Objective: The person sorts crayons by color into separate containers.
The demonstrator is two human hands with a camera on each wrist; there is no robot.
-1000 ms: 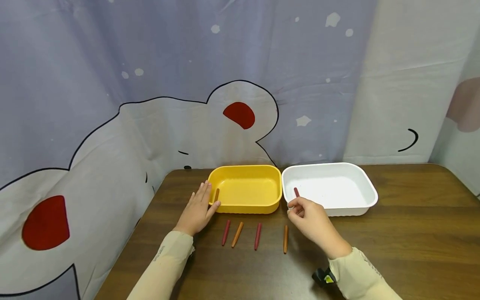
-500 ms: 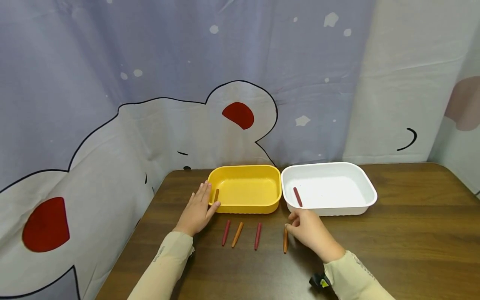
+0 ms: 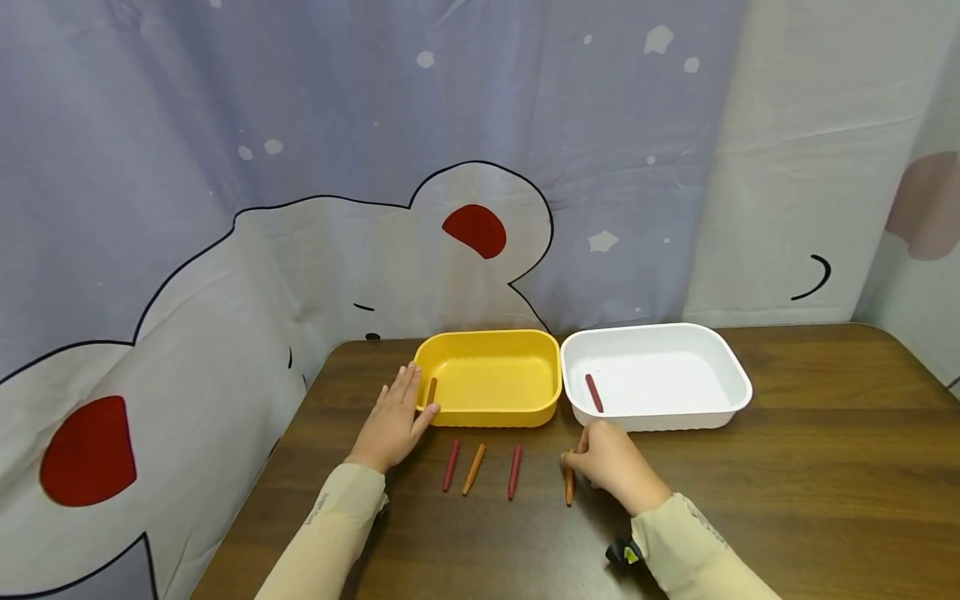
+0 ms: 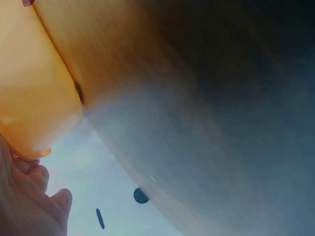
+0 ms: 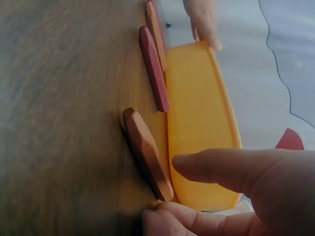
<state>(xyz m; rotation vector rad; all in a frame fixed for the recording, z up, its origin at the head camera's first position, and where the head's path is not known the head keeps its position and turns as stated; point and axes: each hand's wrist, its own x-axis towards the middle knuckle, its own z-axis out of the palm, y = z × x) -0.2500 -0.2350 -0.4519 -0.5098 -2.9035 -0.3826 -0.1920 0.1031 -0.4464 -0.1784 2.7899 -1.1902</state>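
My left hand [image 3: 386,425] rests against the left end of the yellow tray [image 3: 487,418], fingers extended, thumb at the front rim. Inside that tray an orange crayon [image 3: 432,391] leans by the left wall. At the near end of the white tray [image 3: 675,422], my right hand [image 3: 615,464] reaches down to an orange crayon [image 3: 569,487] on the table. In the right wrist view, thumb and fingertips stand apart around that crayon's far end; firm contact does not show. A dark red crayon [image 3: 594,393] lies in the white tray.
Left of the right hand, in front of the yellow tray, lie a red crayon [image 3: 451,466], another orange crayon [image 3: 474,469] and a second red crayon [image 3: 514,472]. The two trays stand side by side on the wooden table [image 3: 825,467]. A patterned curtain [image 3: 360,267] hangs behind.
My right hand has let go of the dark red crayon, which now lies in the white tray. The hand has come nearer, to the rightmost orange crayon. My left hand stays put.
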